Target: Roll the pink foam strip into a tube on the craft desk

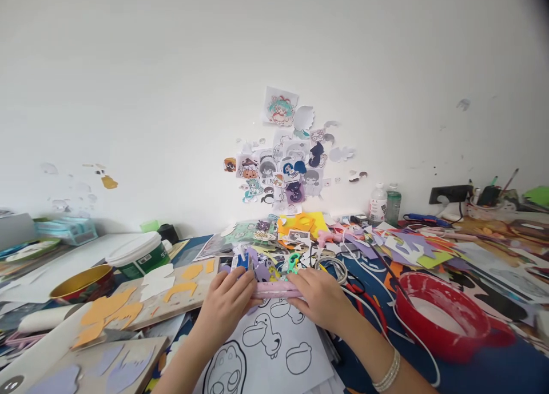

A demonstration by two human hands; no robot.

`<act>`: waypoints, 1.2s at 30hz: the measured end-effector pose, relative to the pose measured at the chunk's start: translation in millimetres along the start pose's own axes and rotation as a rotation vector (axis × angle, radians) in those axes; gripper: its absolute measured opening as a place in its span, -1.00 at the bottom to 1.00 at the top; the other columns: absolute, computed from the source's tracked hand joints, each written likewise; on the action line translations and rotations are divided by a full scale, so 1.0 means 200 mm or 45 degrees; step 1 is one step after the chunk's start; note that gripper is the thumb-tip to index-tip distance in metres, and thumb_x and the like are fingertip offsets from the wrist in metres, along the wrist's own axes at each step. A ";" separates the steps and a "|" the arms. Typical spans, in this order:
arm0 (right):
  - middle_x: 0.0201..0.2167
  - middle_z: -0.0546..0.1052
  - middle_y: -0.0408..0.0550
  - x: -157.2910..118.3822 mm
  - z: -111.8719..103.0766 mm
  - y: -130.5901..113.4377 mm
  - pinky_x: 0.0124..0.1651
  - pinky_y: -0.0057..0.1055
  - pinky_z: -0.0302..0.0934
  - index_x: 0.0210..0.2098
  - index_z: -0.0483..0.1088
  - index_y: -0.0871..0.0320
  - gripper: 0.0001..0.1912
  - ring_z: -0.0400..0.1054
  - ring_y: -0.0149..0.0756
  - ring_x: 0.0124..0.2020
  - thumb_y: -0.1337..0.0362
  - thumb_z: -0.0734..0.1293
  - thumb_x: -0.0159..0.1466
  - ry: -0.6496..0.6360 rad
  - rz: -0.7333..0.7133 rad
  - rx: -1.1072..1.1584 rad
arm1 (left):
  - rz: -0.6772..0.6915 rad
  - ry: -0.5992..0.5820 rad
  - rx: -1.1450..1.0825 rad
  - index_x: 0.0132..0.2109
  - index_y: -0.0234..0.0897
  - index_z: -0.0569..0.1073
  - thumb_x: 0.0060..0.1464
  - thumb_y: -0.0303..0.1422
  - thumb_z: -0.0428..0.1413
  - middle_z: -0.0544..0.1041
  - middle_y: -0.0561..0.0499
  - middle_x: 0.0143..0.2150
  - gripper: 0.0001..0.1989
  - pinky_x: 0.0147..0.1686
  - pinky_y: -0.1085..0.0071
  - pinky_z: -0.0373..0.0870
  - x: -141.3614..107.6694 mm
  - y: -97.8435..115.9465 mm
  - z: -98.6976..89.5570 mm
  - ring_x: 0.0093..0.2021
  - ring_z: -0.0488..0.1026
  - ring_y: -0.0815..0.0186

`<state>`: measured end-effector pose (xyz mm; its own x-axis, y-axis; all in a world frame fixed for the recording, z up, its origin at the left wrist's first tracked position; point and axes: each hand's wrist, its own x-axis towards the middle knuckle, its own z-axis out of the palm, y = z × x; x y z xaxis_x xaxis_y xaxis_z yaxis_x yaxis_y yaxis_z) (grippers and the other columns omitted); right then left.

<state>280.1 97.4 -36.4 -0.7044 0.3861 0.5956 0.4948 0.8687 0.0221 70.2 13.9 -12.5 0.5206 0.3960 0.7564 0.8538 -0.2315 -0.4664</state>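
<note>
My left hand [225, 307] and my right hand [321, 298] both grip a long pink strip of soft craft material [278, 291], held flat between them just above the table. Under the strip lies a white sheet with black outline drawings [274, 342]. Small purple and blue cut-out shapes [253, 265] and a green-handled tool [293, 262] lie just beyond my fingers. A beaded bracelet sits on my right wrist [388, 372].
A red bowl with white contents [437, 317] stands at the right, red-handled scissors [369, 302] beside it. Boards with orange and lilac cut-outs [128, 305] lie left, near a gold bowl [81, 284] and a white-lidded tub [137, 255]. Scraps, bottles [385, 204] and stickers on the wall [283, 159] fill the back.
</note>
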 end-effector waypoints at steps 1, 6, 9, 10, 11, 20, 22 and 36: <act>-0.32 0.44 -0.06 0.00 0.00 0.00 -0.30 -0.34 0.10 -0.17 0.30 0.15 -0.77 0.30 -0.23 -0.29 0.17 0.24 0.23 -0.014 -0.005 0.003 | 0.006 -0.002 -0.003 -0.30 -0.31 0.43 0.22 -0.25 -0.16 0.56 -0.01 -0.27 -0.67 -0.19 0.31 0.18 0.00 0.00 0.00 -0.19 0.40 0.23; -0.38 0.43 -0.11 0.00 -0.02 -0.01 -0.34 -0.38 0.04 -0.27 0.29 0.14 -0.86 0.29 -0.28 -0.33 0.21 0.19 0.25 -0.078 -0.016 0.032 | -0.001 -0.042 -0.036 -0.29 -0.32 0.43 0.22 -0.21 -0.17 0.54 -0.03 -0.27 -0.64 -0.19 0.31 0.18 0.01 0.01 0.00 -0.17 0.37 0.24; -0.37 0.44 -0.11 0.00 -0.02 -0.01 -0.36 -0.39 0.03 -0.27 0.29 0.14 -0.85 0.30 -0.29 -0.33 0.19 0.20 0.24 -0.095 -0.014 0.036 | -0.006 -0.100 -0.093 -0.27 -0.30 0.42 0.20 -0.19 -0.13 0.53 -0.03 -0.26 -0.67 -0.18 0.30 0.20 0.00 -0.01 -0.01 -0.17 0.36 0.23; -0.37 0.44 -0.12 0.00 -0.02 -0.01 -0.36 -0.39 0.03 -0.27 0.29 0.14 -0.84 0.30 -0.29 -0.34 0.19 0.21 0.24 -0.096 -0.014 0.034 | -0.011 -0.132 -0.122 -0.26 -0.29 0.41 0.18 -0.18 -0.11 0.52 -0.04 -0.25 -0.69 -0.19 0.30 0.21 0.00 -0.01 -0.01 -0.18 0.36 0.23; -0.38 0.44 -0.12 0.00 -0.02 -0.02 -0.36 -0.39 0.03 -0.26 0.29 0.14 -0.84 0.30 -0.29 -0.34 0.18 0.21 0.24 -0.095 -0.017 0.031 | -0.014 -0.166 -0.150 -0.25 -0.29 0.41 0.17 -0.17 -0.08 0.51 -0.05 -0.24 -0.71 -0.19 0.30 0.22 0.00 -0.02 -0.01 -0.17 0.36 0.22; -0.39 0.44 -0.13 0.00 -0.02 -0.03 -0.37 -0.40 0.05 -0.27 0.29 0.13 -0.84 0.29 -0.31 -0.36 0.18 0.20 0.24 -0.113 -0.033 0.059 | -0.015 -0.232 -0.236 -0.16 -0.25 0.39 0.12 -0.18 0.01 0.49 -0.07 -0.17 -0.75 -0.17 0.26 0.22 0.00 -0.03 -0.02 -0.13 0.35 0.18; -0.38 0.44 -0.13 -0.01 -0.01 -0.03 -0.36 -0.41 0.05 -0.26 0.29 0.13 -0.84 0.30 -0.31 -0.35 0.18 0.21 0.23 -0.105 -0.041 0.073 | -0.031 -0.273 -0.274 -0.20 -0.25 0.39 0.11 -0.21 0.03 0.49 -0.04 -0.22 -0.78 -0.21 0.29 0.22 0.00 -0.02 -0.03 -0.19 0.35 0.20; -0.34 0.46 -0.14 -0.01 0.01 -0.01 -0.31 -0.40 0.08 -0.16 0.29 0.10 -0.76 0.32 -0.31 -0.30 0.14 0.24 0.22 -0.067 -0.041 0.104 | -0.047 -0.407 -0.360 -0.28 -0.27 0.33 0.11 -0.32 0.02 0.42 0.02 -0.38 -0.89 -0.31 0.32 0.17 -0.01 -0.01 -0.02 -0.34 0.29 0.26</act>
<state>280.8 95.8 -39.3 -0.7459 0.3716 0.5527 0.4299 0.9025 -0.0265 67.5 9.3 -11.1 0.4980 0.6542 0.5692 0.8642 -0.4284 -0.2638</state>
